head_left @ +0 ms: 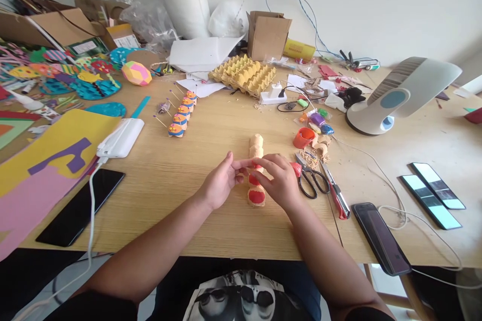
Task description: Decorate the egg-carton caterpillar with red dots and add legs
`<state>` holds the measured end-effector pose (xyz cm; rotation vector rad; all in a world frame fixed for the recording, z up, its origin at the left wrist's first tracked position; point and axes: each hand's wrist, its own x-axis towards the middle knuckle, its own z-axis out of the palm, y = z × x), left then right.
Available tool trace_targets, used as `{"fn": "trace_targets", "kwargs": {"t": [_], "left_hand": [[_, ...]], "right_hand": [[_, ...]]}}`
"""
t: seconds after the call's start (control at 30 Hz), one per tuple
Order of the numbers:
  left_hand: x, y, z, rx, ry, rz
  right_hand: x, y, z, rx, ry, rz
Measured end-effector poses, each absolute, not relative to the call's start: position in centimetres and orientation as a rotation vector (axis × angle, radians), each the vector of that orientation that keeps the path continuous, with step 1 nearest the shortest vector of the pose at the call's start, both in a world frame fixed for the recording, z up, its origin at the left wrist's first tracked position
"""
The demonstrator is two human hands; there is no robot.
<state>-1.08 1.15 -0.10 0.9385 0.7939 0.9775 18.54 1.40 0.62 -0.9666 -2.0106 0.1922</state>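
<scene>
A strip of egg carton lies lengthwise in front of me, its bumps pale peach. Red patches, seemingly clay, cover the fronts of the nearer bumps. My left hand is at the strip's left side, thumb raised, index finger stretched across it and the other fingers curled against it. From the right, my right hand curls its index finger and thumb around a middle bump with red on it. The fingertips of both hands meet there and partly hide that bump. A finished-looking caterpillar strip, orange and blue with faces, stands farther left beside some pins.
Scissors, a red cutter knife and a red cup lie right of the strip. Phones and a white fan are farther right. At left are a power bank and coloured sheets. Egg trays sit behind.
</scene>
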Motion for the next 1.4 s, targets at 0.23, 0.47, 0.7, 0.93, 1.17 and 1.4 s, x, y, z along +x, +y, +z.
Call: {"fn": "trace_targets", "kwargs": {"t": [0.23,0.47,0.7,0.93,1.17,1.4], "left_hand": [[-1.0,0.9,0.7,0.964,0.719,0.902],[-1.4,0.6,0.9,1.143,0.776,0.914],[-1.1,0.4,0.6,1.634,1.139,1.213],[-0.7,0.2,0.3,1.862,1.161,1.347],[-0.9,0.3,0.9,1.763,1.128,1.259],[-1.0,0.1,1.2,1.68,1.076,1.145]], "right_hand": [[18.8,1.7,-0.1,-0.963,-1.988,0.164],[18.6,1.6,0.7,-1.007,-1.821,0.391],[18.4,1.6,0.7,-1.04,-1.39,1.018],[17.3,0.9,0.6,-0.962,-1.283,1.385],[17.1,0.7,0.6,-0.901,-1.335,1.375],[17.0,0.4,0.8,-0.874,-1.294,1.391]]}}
